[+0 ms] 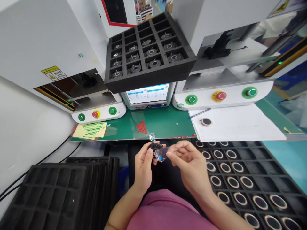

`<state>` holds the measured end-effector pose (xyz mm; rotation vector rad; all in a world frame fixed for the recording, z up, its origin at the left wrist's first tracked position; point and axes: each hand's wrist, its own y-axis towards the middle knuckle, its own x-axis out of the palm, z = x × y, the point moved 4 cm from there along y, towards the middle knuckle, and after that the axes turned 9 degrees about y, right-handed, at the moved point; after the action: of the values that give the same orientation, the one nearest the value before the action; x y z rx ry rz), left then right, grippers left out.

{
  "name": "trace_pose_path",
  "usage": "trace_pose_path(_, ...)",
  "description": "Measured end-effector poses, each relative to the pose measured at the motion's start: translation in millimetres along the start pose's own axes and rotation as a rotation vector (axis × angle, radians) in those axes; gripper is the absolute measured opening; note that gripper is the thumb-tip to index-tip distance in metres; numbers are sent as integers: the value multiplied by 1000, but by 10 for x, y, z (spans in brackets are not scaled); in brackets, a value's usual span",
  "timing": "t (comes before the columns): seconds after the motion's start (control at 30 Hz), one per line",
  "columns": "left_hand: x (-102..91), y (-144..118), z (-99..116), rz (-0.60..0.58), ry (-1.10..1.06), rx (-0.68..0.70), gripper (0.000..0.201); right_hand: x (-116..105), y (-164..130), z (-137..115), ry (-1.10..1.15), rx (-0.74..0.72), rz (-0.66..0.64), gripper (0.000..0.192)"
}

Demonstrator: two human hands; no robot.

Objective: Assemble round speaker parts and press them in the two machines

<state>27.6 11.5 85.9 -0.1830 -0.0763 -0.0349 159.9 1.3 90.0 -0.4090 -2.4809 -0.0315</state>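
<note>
My left hand (144,164) is closed round a dark, round watch case (156,146), thumb pressed along its side, just in front of the table edge. Between thumb and index finger of my right hand (189,159) is a piece of clear protective film (164,153) with a blue dot on it. The film lies partly over the face of the watch case; whether it is stuck there I cannot tell. Beyond the watch case, a second crumpled piece of clear film (152,136) with a blue spot sits at the table edge.
A black foam tray (148,78) with watch cases stands tilted above a monitor (148,95), between two white machines with buttons. Another tray (261,172) holding ringed round parts is at right. Stacked trays (55,191) stand left. Papers (240,124) carry a pen and one round part.
</note>
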Motion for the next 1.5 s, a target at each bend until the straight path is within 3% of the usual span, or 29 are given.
trace_pose_path(0.27, 72, -27, -21, 78, -97, 75, 49, 100, -70, 133, 147, 84, 100, 31)
trace_pose_path(0.4, 87, -49, -23, 55, -158, 148, 57, 103, -81, 143, 168, 106, 135, 34)
trace_pose_path(0.57, 86, -68, -46, 31, -31, 197, 46, 107, -98, 176, 198, 142, 148, 37)
trace_pose_path(0.83, -47, -18, -97, 184, 204, 117, 36, 147, -50, 282, 145, 125, 187, 43)
trace_pose_path(0.93, -117, 26, -67, 251, 355, 238, 31, 108, 86, 286, 92, 102, 74, 53)
trace_pose_path(1.03, 22, 122, -52, 124, 480, 353, 24, -50, 192, 251, -10, 136, -138, 56)
trace_pose_path(1.1, 189, 163, -96, -5, 527, 328, 24, -286, 187, 214, -90, 131, -159, 60)
trace_pose_path(1.2, 402, 207, -247, -193, 533, 183, 48, -894, 131, 152, -304, 94, -55, 54)
trace_pose_path(1.27, 442, 251, -366, -293, 611, 103, 55, -1509, 113, 73, -512, 78, 81, 37)
trace_pose_path(1.37, 280, 346, -514, -313, 798, -8, 63, -2627, 104, -134, -831, 116, 318, 20)
trace_pose_path(1.43, 108, 385, -581, -296, 878, -102, 70, -3334, 69, -290, -1019, 180, 451, 29)
trace_pose_path(1.5, -22, 376, -612, -280, 940, -154, 70, -3892, 4, -397, -1180, 249, 553, 32)
